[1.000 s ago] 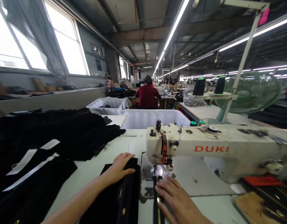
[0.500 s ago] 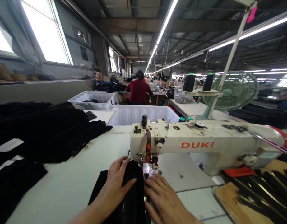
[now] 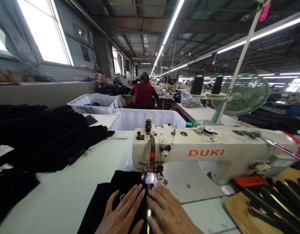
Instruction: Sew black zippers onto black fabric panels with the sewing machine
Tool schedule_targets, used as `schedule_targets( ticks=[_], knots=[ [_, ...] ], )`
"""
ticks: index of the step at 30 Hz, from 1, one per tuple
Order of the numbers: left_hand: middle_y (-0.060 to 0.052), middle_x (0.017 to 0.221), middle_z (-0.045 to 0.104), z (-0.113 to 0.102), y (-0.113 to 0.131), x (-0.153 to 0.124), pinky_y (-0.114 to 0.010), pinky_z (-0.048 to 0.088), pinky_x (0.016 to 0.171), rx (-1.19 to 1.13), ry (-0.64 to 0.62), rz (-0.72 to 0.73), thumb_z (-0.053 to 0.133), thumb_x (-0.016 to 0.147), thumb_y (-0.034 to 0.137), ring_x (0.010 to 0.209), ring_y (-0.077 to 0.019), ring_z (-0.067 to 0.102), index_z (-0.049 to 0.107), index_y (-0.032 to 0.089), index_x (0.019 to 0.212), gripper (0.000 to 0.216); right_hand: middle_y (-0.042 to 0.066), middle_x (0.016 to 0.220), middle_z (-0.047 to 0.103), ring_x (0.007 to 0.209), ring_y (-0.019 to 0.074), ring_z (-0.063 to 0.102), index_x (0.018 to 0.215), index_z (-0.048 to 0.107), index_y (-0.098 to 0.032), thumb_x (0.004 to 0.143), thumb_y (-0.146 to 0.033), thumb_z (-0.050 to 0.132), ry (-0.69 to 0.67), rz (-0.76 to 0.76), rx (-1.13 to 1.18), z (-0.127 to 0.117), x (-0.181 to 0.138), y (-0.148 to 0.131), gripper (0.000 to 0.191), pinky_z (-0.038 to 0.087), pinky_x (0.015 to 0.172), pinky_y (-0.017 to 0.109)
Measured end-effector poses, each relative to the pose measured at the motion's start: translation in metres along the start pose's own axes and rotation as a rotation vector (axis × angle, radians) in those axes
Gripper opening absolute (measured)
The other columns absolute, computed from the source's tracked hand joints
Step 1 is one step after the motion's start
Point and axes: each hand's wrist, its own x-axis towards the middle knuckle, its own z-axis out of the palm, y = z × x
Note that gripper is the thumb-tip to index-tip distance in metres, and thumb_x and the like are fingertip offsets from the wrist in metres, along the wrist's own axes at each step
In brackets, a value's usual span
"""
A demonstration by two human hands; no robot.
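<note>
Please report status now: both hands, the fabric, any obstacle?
Left hand and right hand flat on black fabric. Fabric under needle of sewing machine. Nothing blocks it.

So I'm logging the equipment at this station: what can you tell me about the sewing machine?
The sewing machine is cream-white, probably painted metal, with DUKI in red-orange on its long arm. It sits on the pale table, head to the left, with knobs on top and scuffed paint. Black fabric lies under its needle area, pressed flat by the left hand and right hand, which do not touch the machine.
</note>
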Motion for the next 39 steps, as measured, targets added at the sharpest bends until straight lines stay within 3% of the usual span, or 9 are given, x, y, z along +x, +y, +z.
schedule_targets(
  ticks=[4,8,13,18,25,30,35,39],
  knots=[
    [-0.006,0.149,0.044,0.002,0.001,0.001,-0.046,0.049,0.098,-0.049,-0.033,-0.034,0.051,0.098,0.037,0.126,-0.0279,0.057,-0.004,0.03,0.157,0.081,0.007,0.135,0.06,0.126,0.026,0.054,0.132,0.06,-0.014,0.094,-0.028,0.059,-0.002,-0.025,-0.025,0.0,0.001,0.003,0.04,0.043,0.11,0.035],
    [-0.006,0.149,0.044,0.003,0.0,0.003,-0.046,0.048,0.097,-0.043,-0.03,-0.019,0.052,0.097,0.033,0.127,-0.0278,0.056,-0.005,0.028,0.157,0.082,0.009,0.133,0.061,0.125,0.0257,0.056,0.129,0.061,-0.013,0.093,-0.027,0.062,0.029,-0.055,-0.036,0.002,0.002,0.005,0.039,0.042,0.11,0.034],
    [-0.005,0.148,0.047,-0.002,-0.002,0.009,-0.041,0.043,0.102,-0.006,-0.002,-0.013,0.056,0.094,0.028,0.128,-0.0242,0.054,0.02,0.024,0.156,0.071,0.008,0.132,0.063,0.12,0.0265,0.06,0.127,0.062,-0.013,0.091,-0.026,0.063,0.042,-0.087,-0.065,0.004,0.003,0.007,0.039,0.048,0.105,0.035],
    [-0.006,0.149,0.047,-0.009,-0.001,0.012,-0.044,0.044,0.102,-0.009,-0.038,-0.025,0.059,0.088,0.025,0.128,-0.0268,0.054,0.044,0.021,0.146,0.06,0.008,0.129,0.065,0.118,0.0265,0.061,0.125,0.063,-0.013,0.09,-0.027,0.064,0.078,-0.1,-0.066,0.003,0.004,0.008,0.037,0.049,0.104,0.035],
    [-0.008,0.145,0.052,-0.025,-0.001,0.02,-0.057,0.046,0.101,-0.153,-0.164,-0.112,0.059,0.083,0.022,0.128,-0.0329,0.054,0.049,0.02,0.142,0.06,0.008,0.125,0.067,0.115,0.0259,0.063,0.123,0.064,-0.014,0.093,-0.028,0.062,0.134,-0.099,-0.019,0.0,0.004,0.007,0.034,0.05,0.103,0.034],
    [-0.01,0.147,0.05,-0.04,0.003,0.027,-0.066,0.041,0.103,-0.234,-0.269,-0.161,0.056,0.08,0.02,0.132,-0.0355,0.049,0.05,0.017,0.142,0.062,0.007,0.132,0.061,0.122,0.0238,0.056,0.131,0.059,-0.018,0.094,-0.028,0.06,0.061,0.111,0.203,0.003,0.007,0.01,0.038,0.047,0.106,0.035],
    [-0.012,0.145,0.051,-0.041,0.002,0.029,-0.069,0.04,0.102,-0.244,-0.273,-0.177,0.056,0.077,0.017,0.131,-0.0374,0.05,0.052,0.021,0.141,0.064,0.005,0.139,0.056,0.124,0.0276,0.052,0.138,0.053,-0.02,0.098,-0.034,0.06,-0.029,0.132,0.186,0.003,0.014,0.014,0.044,0.047,0.107,0.042],
    [-0.013,0.142,0.055,-0.041,-0.002,0.034,-0.067,0.041,0.103,-0.223,-0.231,-0.162,0.057,0.077,0.018,0.129,-0.0374,0.052,0.053,0.021,0.14,0.063,0.007,0.14,0.055,0.121,0.0306,0.053,0.14,0.051,-0.02,0.094,-0.031,0.065,-0.007,0.1,0.103,0.005,0.023,0.02,0.048,0.046,0.106,0.046]
  ],
)
